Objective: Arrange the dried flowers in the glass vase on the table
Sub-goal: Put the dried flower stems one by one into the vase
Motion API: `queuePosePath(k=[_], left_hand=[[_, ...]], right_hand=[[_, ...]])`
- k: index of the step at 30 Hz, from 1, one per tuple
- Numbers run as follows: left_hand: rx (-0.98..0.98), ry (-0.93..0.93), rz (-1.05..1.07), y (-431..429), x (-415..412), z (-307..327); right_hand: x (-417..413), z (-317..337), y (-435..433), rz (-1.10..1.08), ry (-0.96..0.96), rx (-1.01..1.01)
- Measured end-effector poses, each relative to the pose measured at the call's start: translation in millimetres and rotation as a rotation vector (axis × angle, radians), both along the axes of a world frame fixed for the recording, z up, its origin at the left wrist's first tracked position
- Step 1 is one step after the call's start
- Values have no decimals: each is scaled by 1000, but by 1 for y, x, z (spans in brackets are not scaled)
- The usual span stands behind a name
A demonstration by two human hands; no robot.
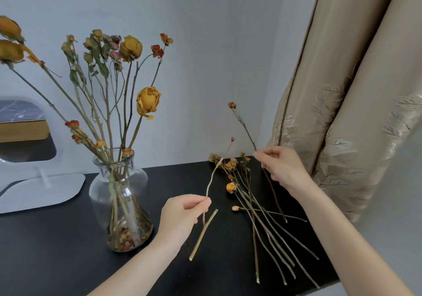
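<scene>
The mirror [27, 136] and two yellow blooms [10, 51] run off the left edge; the right hand [283, 168] hides part of its stem [243, 125].

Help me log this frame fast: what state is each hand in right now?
Left hand: pinching a thin, pale, curved dried flower stem.
Right hand: pinching a thin, dark dried stem topped by a small orange bud.

Bare worktop [68, 238] lies open left and front of the vase [121, 204]. Loose stems [269, 227] cover the right side, the curtain [342, 113] crowds the right edge, and the mirror [27, 136] stands back-left.
</scene>
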State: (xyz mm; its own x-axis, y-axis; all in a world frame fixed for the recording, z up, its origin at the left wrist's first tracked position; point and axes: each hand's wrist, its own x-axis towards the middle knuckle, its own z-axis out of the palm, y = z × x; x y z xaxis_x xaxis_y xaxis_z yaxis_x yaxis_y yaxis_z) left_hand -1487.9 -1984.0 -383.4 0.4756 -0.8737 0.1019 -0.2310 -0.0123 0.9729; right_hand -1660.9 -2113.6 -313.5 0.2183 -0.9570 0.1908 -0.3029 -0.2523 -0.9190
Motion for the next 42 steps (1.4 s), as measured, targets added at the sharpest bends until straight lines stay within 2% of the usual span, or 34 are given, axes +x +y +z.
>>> queuePosePath(k=[6, 12, 21, 24, 30, 38, 42], left_hand=[[-114, -8, -9, 51, 20, 27], [-213, -107, 52, 109, 45, 67], [-455, -122, 204, 148, 95, 164], [-483, -222, 254, 134, 110, 198], [-325, -444, 297, 84, 122, 220], [-60, -532, 302, 53, 134, 201], [35, -490, 267, 54, 138, 201]], right_hand=[[30, 38, 39, 118, -295, -45], [68, 71, 81, 273, -488, -109], [121, 99, 124, 363, -568, -203], [131, 98, 130, 389, -572, -210], [136, 92, 128, 390, -571, -208], [131, 87, 118, 373, -566, -209], [131, 84, 115, 364, -557, -203]])
